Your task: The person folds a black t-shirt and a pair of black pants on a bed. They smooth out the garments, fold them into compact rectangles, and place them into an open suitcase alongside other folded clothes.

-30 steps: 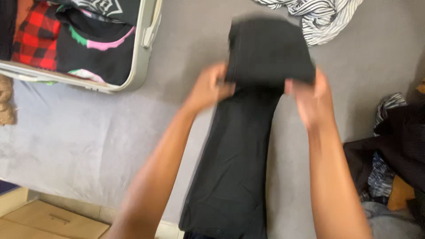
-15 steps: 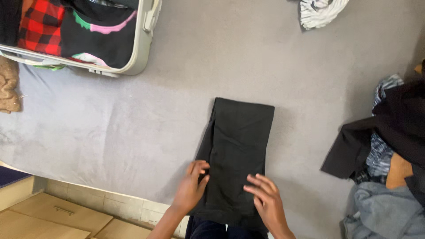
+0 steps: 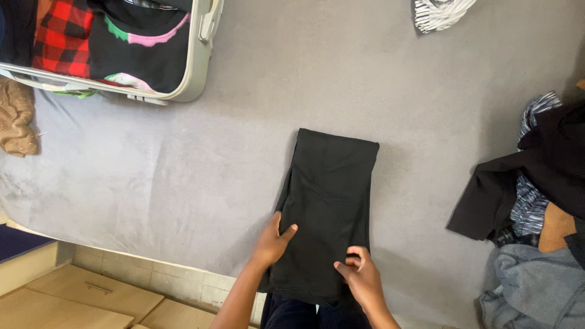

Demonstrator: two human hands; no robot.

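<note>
Since a second ago: the black garment (image 3: pixel 329 201), then lifted at its far end by both hands, now lies folded flat on the grey bed (image 3: pixel 152 170), and the hands have come back to its near end.
Garment: a long folded strip near the bed's near edge, right of the middle; its near end hangs just over that edge.
Left hand (image 3: pixel 273 240): open, palm down on the garment's left edge, thumb spread; half a second ago its fingers were curled there.
Right hand (image 3: pixel 359 274): fingers curled, pinching the cloth at the near right corner; half a second ago it lay flat.
Suitcase (image 3: pixel 198 61): open at the far left corner, with red-checked and black clothes inside.
Striped cloth (image 3: pixel 442 12): at the far edge, well apart from the garment.
Clothes pile (image 3: pixel 536 201): dark, at the right edge.
Brown cloth (image 3: pixel 17 125): at the left edge.
</note>
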